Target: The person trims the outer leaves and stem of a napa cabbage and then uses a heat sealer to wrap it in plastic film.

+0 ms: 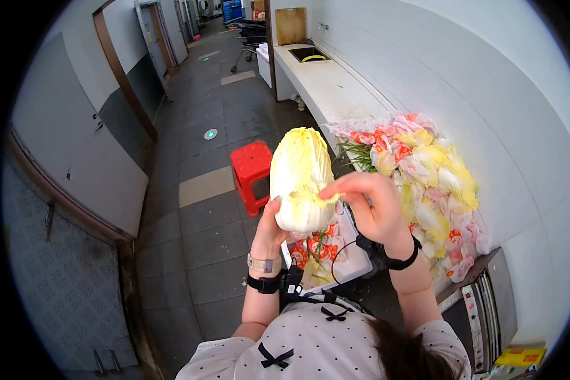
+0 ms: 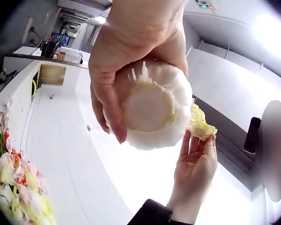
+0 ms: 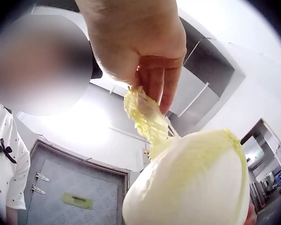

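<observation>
A napa cabbage (image 1: 300, 161) with a pale yellow top stands upright in front of the person's chest. My left hand (image 1: 270, 229) grips it low at the base; the left wrist view shows the round cut stem end (image 2: 149, 108) with fingers wrapped around it. With fingertips and thumb, my right hand (image 1: 373, 206) pinches a yellowish leaf (image 3: 147, 115) that is peeled partly away from the cabbage's side. In the right wrist view the leaf stretches from the fingers down to the head.
On the white counter (image 1: 335, 95) at right lie torn leaves (image 1: 433, 164), printed plastic wrappers and green stalks. Below the hands is a white bin (image 1: 351, 269) with more scraps. A red stool (image 1: 251, 166) stands on the tiled floor, and a sink (image 1: 310, 56) is farther back.
</observation>
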`<state>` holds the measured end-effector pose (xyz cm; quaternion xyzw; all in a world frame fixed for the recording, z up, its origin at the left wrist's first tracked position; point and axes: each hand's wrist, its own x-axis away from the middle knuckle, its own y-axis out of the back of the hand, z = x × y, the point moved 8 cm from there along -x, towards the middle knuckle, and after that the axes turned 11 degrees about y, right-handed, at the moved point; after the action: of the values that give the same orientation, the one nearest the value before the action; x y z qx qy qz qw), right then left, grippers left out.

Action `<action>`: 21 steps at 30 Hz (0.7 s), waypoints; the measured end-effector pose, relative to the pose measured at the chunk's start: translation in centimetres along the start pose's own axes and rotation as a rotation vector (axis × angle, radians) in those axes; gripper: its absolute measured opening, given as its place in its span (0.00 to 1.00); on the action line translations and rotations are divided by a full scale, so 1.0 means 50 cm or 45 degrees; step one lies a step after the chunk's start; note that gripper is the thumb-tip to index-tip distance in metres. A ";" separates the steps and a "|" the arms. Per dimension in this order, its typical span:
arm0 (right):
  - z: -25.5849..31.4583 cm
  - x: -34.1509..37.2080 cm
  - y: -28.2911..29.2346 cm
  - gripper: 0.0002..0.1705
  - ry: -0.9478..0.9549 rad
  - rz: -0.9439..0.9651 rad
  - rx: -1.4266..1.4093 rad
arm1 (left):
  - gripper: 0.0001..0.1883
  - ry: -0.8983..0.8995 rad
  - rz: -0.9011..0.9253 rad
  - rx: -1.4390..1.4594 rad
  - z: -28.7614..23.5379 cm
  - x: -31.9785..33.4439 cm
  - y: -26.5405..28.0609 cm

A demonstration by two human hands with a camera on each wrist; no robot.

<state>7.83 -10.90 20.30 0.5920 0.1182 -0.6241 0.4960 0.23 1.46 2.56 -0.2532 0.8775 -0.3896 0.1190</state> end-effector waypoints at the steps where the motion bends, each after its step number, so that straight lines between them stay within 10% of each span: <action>1: -0.001 0.006 0.003 0.06 -0.006 -0.060 -0.064 | 0.41 -0.047 0.028 -0.066 -0.002 0.000 0.003; 8: -0.041 -0.002 0.006 0.40 -0.177 0.059 -0.325 | 0.40 -0.075 0.187 -0.187 -0.006 0.010 -0.008; 15: -0.040 -0.031 -0.016 0.20 0.110 0.551 0.192 | 0.39 0.043 -0.155 0.011 0.008 0.027 0.007; 21: -0.036 -0.026 -0.010 0.12 0.098 0.625 0.191 | 0.34 0.099 0.229 -0.021 0.018 0.017 0.003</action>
<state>8.31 -8.69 20.71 0.6613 -0.0569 -0.4691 0.5826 -0.17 0.52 1.85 -0.1589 0.9038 -0.3795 0.1173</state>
